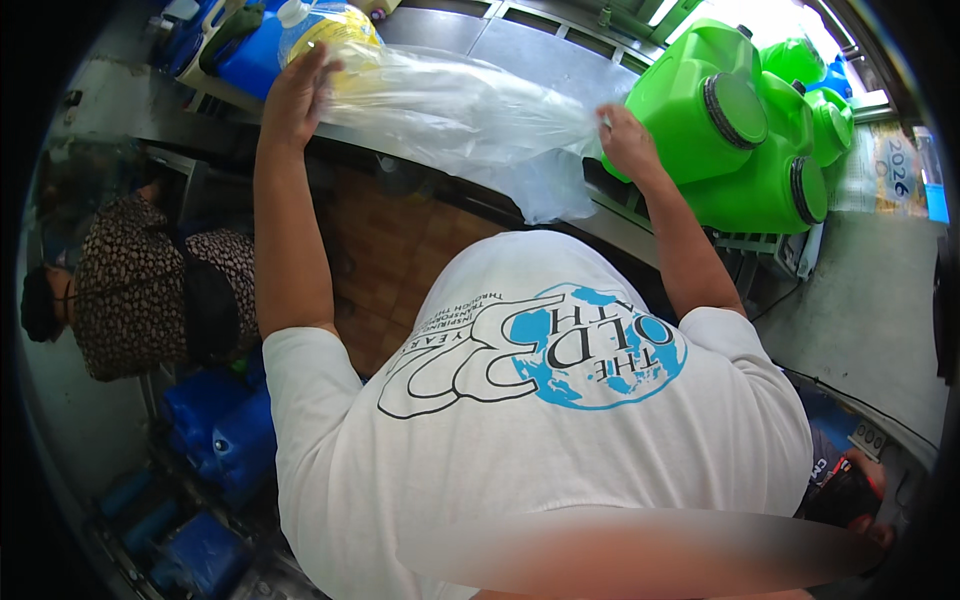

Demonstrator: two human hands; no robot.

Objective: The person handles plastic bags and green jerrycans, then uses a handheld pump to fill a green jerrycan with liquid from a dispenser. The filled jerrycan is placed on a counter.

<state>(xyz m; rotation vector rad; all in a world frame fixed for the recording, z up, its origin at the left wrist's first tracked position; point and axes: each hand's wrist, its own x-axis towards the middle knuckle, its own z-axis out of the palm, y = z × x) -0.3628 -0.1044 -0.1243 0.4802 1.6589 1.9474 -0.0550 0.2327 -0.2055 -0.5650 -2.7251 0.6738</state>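
A clear plastic bag (455, 110) is stretched sideways between my two hands, over the edge of a metal counter. At its left end my left hand (303, 97) is closed on the plastic, next to a large clear bottle with a white cap and yellow label (290, 30). My right hand (628, 140) pinches the bag's other end, close beside a bright green jerrycan with a black screw lid (690, 100). Loose folds of the bag hang below the counter edge, toward me.
More green jerrycans (760, 195) crowd the right side of the counter. Blue containers (250, 65) stand at the far left. A person in a dark patterned top (130, 285) is on my left, near blue jugs (220, 420). Another person (850, 490) shows at lower right.
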